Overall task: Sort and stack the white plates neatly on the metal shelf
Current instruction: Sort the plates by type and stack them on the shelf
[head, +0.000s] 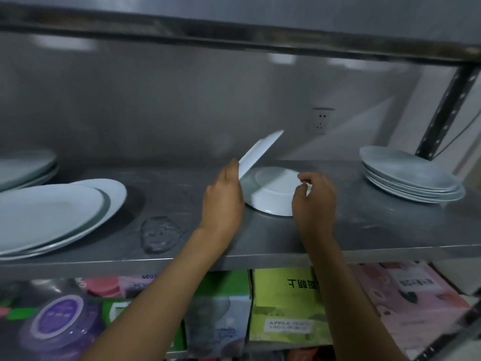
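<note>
Nearest the camera: two bare forearms reaching up over the front edge of the grey metal shelf (377,230). Below that edge sit a yellow-green cardboard box (286,303), a pink printed box (416,303) and a round purple-lidded tub (61,319).

Left hand (223,196) grips the low end of a flat white plate (260,149), fingers wrapped behind it, only the back of the hand visible. That plate is tilted steeply, nearly edge-on to the camera; long axis runs from the hand up and right toward the back wall.

Right hand (312,199) has its fingers curled over the right rim of an upturned deep white dish (273,191), pinching the rim. The dish lies base-up on the shelf between the two hands, its left edge just beside the left hand, under the tilted plate's lower end.

Around: a stack of white shallow plates (413,178) at the right end, well apart from the right hand, in front of the perforated black upright (447,110). Left: overlapping large white oval platters (52,217), more pale plates (26,165) behind them. A wet patch (160,234) lies on the shelf between the platters and the left arm. White wall socket (322,120) behind the tilted plate.
</note>
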